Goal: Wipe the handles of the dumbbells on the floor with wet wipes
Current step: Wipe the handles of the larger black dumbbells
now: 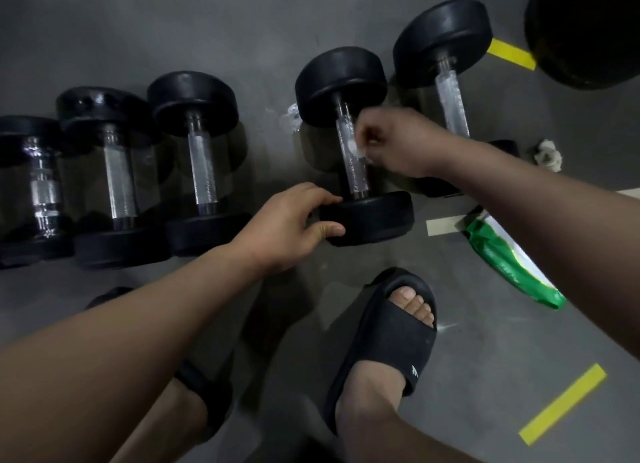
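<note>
Two black slippers sit nearest me, my feet planted on the grey floor. Just past them my left hand grips the near end of the dumbbell I am cleaning. Its fingers curl over the rim of the black head and the thumb lies on its side, which I judge steadies it against rolling. To the right, at about the same depth, lies the green pack of wipes.

Further out, the knurled handle runs almost straight away from me, leaning a little left toward the far head. My right hand reaches in from the right and pinches a wet wipe against the handle around its middle. My hands are well apart, one at the end, one on the bar.

Since the bar points away from me and the right hand crosses it from the side, I judge the next stroke must travel along that axis, toward the far head or back toward my left hand. The right hand is the nearer one for that.

Three more dumbbells lie to the left and another dumbbell lies to the right, all lying roughly the same way. A crumpled wipe lies beyond the pack.
</note>
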{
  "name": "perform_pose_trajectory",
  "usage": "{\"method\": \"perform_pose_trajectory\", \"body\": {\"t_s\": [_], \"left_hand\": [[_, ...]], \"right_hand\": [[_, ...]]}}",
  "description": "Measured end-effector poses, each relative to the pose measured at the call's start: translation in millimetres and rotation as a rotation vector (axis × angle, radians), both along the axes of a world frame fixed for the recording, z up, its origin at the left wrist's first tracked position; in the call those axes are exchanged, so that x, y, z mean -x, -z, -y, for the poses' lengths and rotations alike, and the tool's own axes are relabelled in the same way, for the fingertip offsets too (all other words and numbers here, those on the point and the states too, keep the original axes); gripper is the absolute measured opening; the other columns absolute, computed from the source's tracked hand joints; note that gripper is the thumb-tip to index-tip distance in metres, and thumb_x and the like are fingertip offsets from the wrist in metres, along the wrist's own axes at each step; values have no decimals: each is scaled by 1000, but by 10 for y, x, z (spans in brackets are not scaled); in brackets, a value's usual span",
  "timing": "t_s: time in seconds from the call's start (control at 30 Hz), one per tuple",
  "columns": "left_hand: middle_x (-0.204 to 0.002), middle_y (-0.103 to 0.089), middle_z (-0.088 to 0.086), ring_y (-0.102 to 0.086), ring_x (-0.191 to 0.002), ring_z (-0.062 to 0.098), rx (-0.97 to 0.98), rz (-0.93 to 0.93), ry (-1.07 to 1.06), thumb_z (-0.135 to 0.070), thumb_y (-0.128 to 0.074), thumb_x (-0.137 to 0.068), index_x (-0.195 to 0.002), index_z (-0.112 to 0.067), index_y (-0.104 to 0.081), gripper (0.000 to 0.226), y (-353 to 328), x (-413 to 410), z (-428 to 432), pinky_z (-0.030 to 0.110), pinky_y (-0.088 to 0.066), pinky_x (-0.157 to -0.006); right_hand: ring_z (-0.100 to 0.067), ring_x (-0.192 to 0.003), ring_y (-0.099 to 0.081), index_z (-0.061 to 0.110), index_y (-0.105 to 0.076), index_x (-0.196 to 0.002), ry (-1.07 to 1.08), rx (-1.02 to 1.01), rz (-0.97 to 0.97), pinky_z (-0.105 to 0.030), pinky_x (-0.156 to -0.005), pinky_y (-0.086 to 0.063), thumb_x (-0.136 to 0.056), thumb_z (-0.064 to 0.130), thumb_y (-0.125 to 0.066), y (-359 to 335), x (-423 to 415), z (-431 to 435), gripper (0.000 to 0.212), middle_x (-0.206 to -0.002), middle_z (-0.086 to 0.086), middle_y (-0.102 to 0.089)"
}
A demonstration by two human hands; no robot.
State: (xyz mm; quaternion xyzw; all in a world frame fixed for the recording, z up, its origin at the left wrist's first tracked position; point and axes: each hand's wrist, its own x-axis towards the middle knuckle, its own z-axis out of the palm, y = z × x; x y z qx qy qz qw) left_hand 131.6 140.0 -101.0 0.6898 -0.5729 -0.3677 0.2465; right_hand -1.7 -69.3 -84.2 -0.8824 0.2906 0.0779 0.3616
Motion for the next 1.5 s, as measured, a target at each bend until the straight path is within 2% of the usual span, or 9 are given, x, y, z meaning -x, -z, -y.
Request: {"method": "perform_pose_trajectory", "body": {"t_s": [0.23, 0.33, 0.43, 0.57, 0.77, 1.03, 1.2, 1.37, 1.5], "left_hand": [[-99, -73, -10, -68, -96, 5, -184, -337, -402, -45, -73, -79, -108, -27, -72, 35, -109, 30, 179, 32, -54, -95], [-106, -68, -11, -64, -98, -2, -107, -342, -548, -35, -76, -86, -118, -30, -60, 36, -133, 75, 350, 21, -52, -94], [-102, -72, -11, -69, -96, 6, -41, -441, -538, -35, -74, -82, -107, -38, -64, 27, -143, 160, 497, 36, -57, -91], [-86, -75, -3, -71, -79, 14, -37, -422, -664, -28, -73, -85, -86, -27, -69, 4, -70, 127, 593, 45, -60, -79], [-82, -70, 2, -69, -66, 17, -142, -392, -794, -19, -70, -91, -94, -28, -52, 20, 32, 102, 801, 40, -63, -67], [-59, -63, -2, -53, -55, 9, -122, -232, -792, -30, -67, -93, -70, -10, -71, 31, 25, 247, 894, 27, -43, -55], [-77, -76, -5, -70, -76, 6, -84, -341, -805, -23, -71, -90, -72, -36, -73, 22, 57, 341, 855, 25, -56, -72], [-71, -72, -7, -70, -72, 11, -118, -384, -937, -21, -71, -91, -75, -28, -71, 17, 108, 186, 1094, 29, -55, -68], [-76, -72, -3, -69, -76, 11, -110, -329, -713, -15, -71, -88, -77, -21, -70, 13, 148, 264, 747, 27, -55, -72]], "right_hand": [[1, -65, -58, 25, -71, -92, 167, -274, 38, -18, -66, -49, -85, 13, -73, -1, 135, -107, 14, -77, 7, -69], [-6, -72, -63, 16, -68, -97, 319, -558, 182, -19, -67, -53, -88, -1, -69, -56, 174, -151, 19, -86, -3, -70], [-16, -73, -65, 11, -57, -98, 481, -811, 296, -28, -64, -57, -88, -7, -67, -81, 154, -202, 23, -89, -9, -66], [-18, -69, -64, 6, -62, -96, 480, -613, 172, -34, -65, -58, -92, 7, -69, -91, 136, -256, 8, -81, -10, -69], [-15, -79, -68, 19, -69, -99, 411, -254, -74, -39, -80, -59, -89, 31, -70, 40, 190, -259, 15, -88, 1, -72], [-7, -80, -62, 20, -65, -97, 430, -247, -62, -22, -66, -46, -82, 30, -76, 65, 239, -330, 21, -87, 8, -66], [-10, -78, -62, 16, -65, -97, 464, -280, -20, -24, -70, -49, -83, 25, -75, 82, 248, -363, 20, -85, 6, -67], [-8, -76, -63, 17, -65, -98, 493, -309, -10, -21, -67, -50, -83, 26, -75, 82, 271, -375, 20, -86, 4, -68], [-13, -82, -67, 18, -66, -98, 516, -321, -8, -26, -72, -52, -82, 28, -76, 79, 280, -373, 22, -89, 2, -70]]}}
